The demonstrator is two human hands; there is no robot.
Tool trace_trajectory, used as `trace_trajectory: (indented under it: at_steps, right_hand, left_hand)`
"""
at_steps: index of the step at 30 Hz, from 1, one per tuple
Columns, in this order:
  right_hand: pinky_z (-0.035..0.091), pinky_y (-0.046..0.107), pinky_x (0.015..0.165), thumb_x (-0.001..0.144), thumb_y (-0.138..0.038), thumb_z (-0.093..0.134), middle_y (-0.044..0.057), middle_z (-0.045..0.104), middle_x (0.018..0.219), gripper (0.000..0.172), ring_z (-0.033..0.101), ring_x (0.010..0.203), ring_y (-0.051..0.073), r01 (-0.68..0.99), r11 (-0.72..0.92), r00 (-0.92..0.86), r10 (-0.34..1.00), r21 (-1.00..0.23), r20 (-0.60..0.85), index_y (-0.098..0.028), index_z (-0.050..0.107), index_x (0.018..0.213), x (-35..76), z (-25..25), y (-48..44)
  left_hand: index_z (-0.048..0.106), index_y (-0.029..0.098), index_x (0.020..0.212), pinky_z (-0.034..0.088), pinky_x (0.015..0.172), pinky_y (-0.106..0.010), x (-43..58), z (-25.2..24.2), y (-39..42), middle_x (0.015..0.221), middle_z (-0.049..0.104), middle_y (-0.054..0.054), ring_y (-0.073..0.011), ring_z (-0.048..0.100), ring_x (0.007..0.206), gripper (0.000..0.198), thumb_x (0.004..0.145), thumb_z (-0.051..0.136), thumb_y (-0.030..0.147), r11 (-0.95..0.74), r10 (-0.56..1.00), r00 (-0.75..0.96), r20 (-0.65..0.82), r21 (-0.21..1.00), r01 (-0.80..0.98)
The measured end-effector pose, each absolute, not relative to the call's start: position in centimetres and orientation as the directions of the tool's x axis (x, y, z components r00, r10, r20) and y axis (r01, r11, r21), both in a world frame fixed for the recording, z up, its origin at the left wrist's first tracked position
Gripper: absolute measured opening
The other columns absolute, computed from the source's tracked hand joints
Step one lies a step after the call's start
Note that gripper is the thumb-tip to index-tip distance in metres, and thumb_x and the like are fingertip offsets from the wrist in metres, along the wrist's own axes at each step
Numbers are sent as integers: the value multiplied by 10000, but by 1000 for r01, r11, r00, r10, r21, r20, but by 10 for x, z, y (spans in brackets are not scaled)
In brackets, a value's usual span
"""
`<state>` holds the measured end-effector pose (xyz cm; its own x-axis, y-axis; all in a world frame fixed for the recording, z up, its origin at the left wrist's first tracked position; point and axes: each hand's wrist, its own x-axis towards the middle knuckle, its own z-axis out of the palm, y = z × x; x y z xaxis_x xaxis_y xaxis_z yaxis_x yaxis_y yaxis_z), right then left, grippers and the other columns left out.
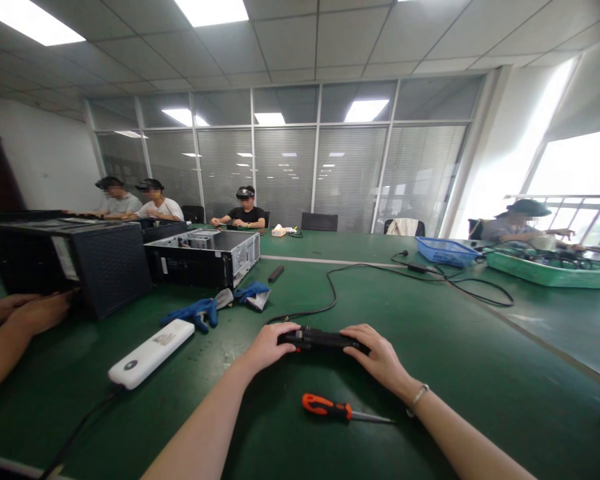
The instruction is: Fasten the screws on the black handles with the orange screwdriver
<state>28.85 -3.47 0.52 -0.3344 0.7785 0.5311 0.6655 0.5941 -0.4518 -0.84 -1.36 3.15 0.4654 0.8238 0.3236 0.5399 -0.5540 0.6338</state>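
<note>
My left hand (275, 343) and my right hand (377, 353) grip the two ends of a long, narrow black device (325, 339) just above the table. A small bit of red shows beneath its left part; its kind I cannot make out. Behind my left hand a black cable (334, 287) comes out and runs across the table to the right; where it joins is hidden. Nearer to me lies a screwdriver (330, 407) with an orange and black handle, its shaft pointing right.
Left of my arms lie a white power strip (153, 353) and blue gloves (195, 312). Computer cases (113, 267) stand beyond, with a co-worker's hands (40, 312) at one. A blue basket (445, 252) and a green basket (545, 270) stand right. Several people sit around the green table (445, 333).
</note>
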Motion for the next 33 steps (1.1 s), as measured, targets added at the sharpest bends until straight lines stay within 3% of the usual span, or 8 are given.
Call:
trace_trajectory:
  at_steps: [13, 22, 33]
  right_hand:
    - [475, 390, 917, 833, -359, 590, 66, 642, 1113, 300, 588, 1025, 231, 643, 574, -307, 800, -508, 515, -258, 647, 1110, 292, 6, -32]
    - [478, 377, 902, 808, -336, 611, 64, 653, 1091, 295, 593, 1014, 226, 667, 579, -335, 796, -469, 504, -257, 656, 1089, 289, 5, -33]
    - [477, 375, 887, 797, -339, 588, 47, 667, 1113, 337, 618, 996, 234, 728, 523, -362, 842, -443, 399, -271, 642, 1123, 287, 10, -33]
  left_hand:
    - [649, 235, 1152, 330, 1091, -363, -7, 30, -12, 1227, 632, -21, -221, 521, 1207, 404, 756, 637, 152, -598, 793, 476, 381, 638, 486]
    - [612, 266, 1210, 302, 1103, -384, -8, 30, -14, 1283, 594, -33, -220, 494, 1237, 483, 743, 661, 151, -624, 775, 525, 352, 557, 549]
    - [554, 259, 1279, 300, 1107, -370, -11, 24, -7, 1342, 542, -34, -218, 471, 1262, 516, 776, 651, 194, -603, 787, 535, 309, 570, 558]
